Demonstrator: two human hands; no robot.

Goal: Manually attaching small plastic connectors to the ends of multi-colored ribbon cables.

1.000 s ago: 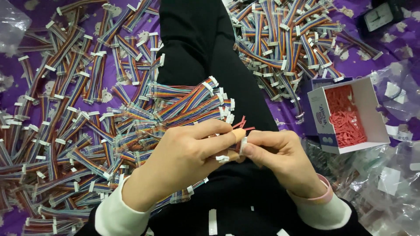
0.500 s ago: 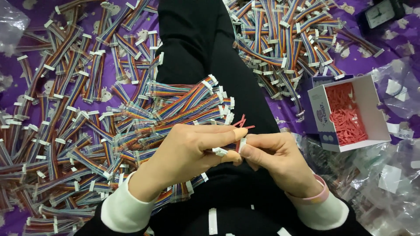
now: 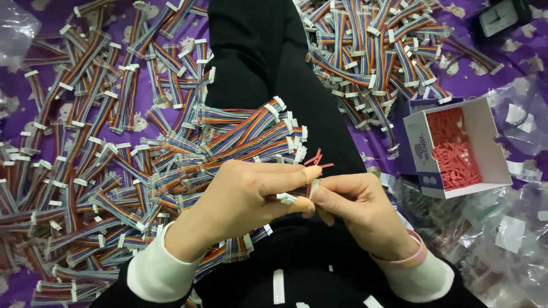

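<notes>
Hundreds of rainbow cables (image 3: pixel 97 171) cover the purple cloth (image 3: pixel 514 57), heaped left and far right. One white box (image 3: pixel 482 142), right, holds red clips (image 3: pixel 454 151). Near centre, the left hand (image 3: pixel 245 197) pinches a white plug (image 3: pixel 287 198); the right hand (image 3: pixel 357 214), fingers closed, pinches a red clip (image 3: pixel 315 159) against it. Firm, square alignment would serve best.

left hand (image 3: pixel 245 197) and right hand (image 3: pixel 357 208) meeting, fingers (image 3: pixel 311 173) pinched
</notes>
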